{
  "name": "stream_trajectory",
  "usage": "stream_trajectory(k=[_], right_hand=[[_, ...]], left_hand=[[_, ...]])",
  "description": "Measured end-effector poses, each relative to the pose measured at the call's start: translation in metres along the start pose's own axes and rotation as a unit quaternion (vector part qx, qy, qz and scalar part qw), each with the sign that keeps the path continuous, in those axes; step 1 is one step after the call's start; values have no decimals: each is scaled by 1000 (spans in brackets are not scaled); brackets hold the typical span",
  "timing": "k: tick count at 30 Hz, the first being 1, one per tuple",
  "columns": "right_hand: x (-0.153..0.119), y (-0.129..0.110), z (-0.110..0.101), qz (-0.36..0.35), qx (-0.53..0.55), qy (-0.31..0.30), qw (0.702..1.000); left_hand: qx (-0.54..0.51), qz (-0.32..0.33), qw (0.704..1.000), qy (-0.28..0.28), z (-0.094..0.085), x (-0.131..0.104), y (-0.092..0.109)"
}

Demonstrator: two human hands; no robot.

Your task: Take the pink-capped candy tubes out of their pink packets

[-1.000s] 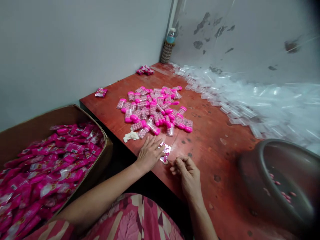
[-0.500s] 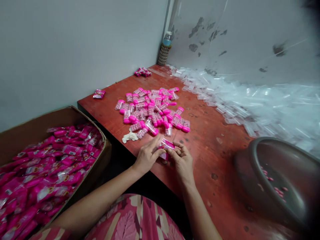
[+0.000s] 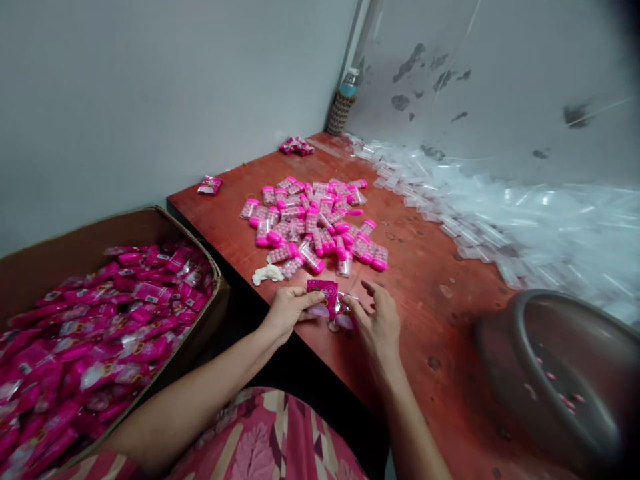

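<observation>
My left hand [image 3: 286, 312] pinches a small pink printed plastic wrapper [image 3: 324, 297] between thumb and fingers, just over the table's near edge. A clear, shiny part shows at the wrapper's right side. My right hand [image 3: 379, 323] is beside it with thumb and fingers apart. Its thumb tip overlaps the clear part; whether it touches cannot be made out. Beyond both hands lies a heap of clear candy containers [image 3: 313, 223] with bright pink caps, filled with small pink balls. A crumpled white lump [image 3: 267, 274] rests at the heap's near edge.
A cardboard box [image 3: 220, 283] full of pink packs stands at left. On the red table [image 3: 425, 293] are a dark basin [image 3: 520, 320] holding a few pink balls, a pile of clear empty containers [image 3: 475, 207], pink wrappers [image 3: 210, 185] and a bottle [image 3: 343, 100] in the corner.
My right fingers have come off the wrapper's printed part and spread apart. My left hand keeps its grip, and the wrapper has shifted slightly left. The whole view has swung a little left.
</observation>
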State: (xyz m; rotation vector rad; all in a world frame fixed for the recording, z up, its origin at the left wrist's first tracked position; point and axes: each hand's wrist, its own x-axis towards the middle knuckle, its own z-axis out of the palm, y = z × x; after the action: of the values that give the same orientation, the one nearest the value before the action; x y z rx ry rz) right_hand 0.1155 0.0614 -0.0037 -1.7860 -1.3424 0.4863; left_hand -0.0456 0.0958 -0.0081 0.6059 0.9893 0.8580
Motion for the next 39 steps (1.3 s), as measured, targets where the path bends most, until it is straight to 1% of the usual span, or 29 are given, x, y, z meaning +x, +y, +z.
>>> stream_trajectory(k=[1, 2, 3, 4, 5, 6, 7, 9, 11, 13, 15, 16, 18, 19, 20, 21, 22, 23, 25, 26, 27, 33, 35, 36, 37, 39], right_hand=[[-1, -6, 1, 23, 67, -30, 997], [-2, -12, 2, 49, 139, -67, 987], [-3, -17, 4, 73, 201, -102, 971], [-3, -21, 6, 93, 247, -123, 957], [-4, -22, 8, 108, 273, -128, 948], [-5, -21, 10, 116, 277, -117, 947], [-5, -19, 11, 117, 263, -98, 953], [-6, -9, 12, 93, 177, -62, 978], [-5, 0, 9, 46, 31, -51, 997], [-1, 7, 4, -2, -93, -63, 994], [10, 11, -4, -34, -142, -66, 987], [19, 13, -10, -43, -150, -55, 986], [43, 18, -23, -57, -182, -12, 982], [58, 22, -29, -67, -214, 6, 975], [73, 26, -35, -83, -254, 8, 964], [88, 30, -41, -106, -295, -4, 950], [102, 34, -45, -137, -335, -41, 931], [115, 38, -49, -172, -367, -94, 909], [132, 43, -54, -213, -401, -178, 873], [137, 44, -56, -220, -408, -204, 862], [140, 45, -58, -220, -410, -216, 858], [133, 46, -70, -174, -422, -249, 854], [127, 47, -73, -140, -416, -260, 860], [121, 47, -73, -112, -408, -253, 870], [114, 46, -71, -80, -392, -236, 886], [91, 38, -64, -16, -318, -176, 932]], left_hand=[[-8, -6, 1000, -3, 3, -1, 0], [-15, -11, 1000, -9, 5, -1, 0], [-20, -15, 1000, -17, 7, -2, 0], [-22, -18, 999, -22, 9, -3, 0], [-21, -20, 999, -24, 9, -4, 1], [-20, -21, 999, -24, 8, -5, 1], [-18, -20, 999, -22, 7, -6, 1], [-12, -16, 1000, -23, 2, -9, 2], [-1, -7, 1000, -28, -2, -10, 4], [13, -1, 1000, -19, -6, -10, 5], [21, -1, 1000, -1, -7, -8, 5], [22, -3, 1000, 7, -6, -7, 6], [17, -8, 1000, 18, -6, -6, 6], [12, -10, 1000, 22, -6, -6, 6], [6, -13, 1000, 26, -6, -6, 6], [0, -17, 999, 29, -6, -6, 6], [-8, -20, 999, 33, -7, -6, 6], [-17, -24, 999, 36, -7, -7, 6], [-39, -28, 998, 43, -9, -7, 7], [-54, -28, 997, 47, -10, -7, 7], [-70, -29, 996, 51, -10, -7, 8], [-166, -46, 983, 57, -6, -2, 11], [-209, -52, 974, 68, -3, 0, 10], [-231, -54, 968, 78, -1, 1, 10], [-252, -54, 962, 89, 0, 2, 11], [-287, -54, 951, 107, 1, 3, 11]])
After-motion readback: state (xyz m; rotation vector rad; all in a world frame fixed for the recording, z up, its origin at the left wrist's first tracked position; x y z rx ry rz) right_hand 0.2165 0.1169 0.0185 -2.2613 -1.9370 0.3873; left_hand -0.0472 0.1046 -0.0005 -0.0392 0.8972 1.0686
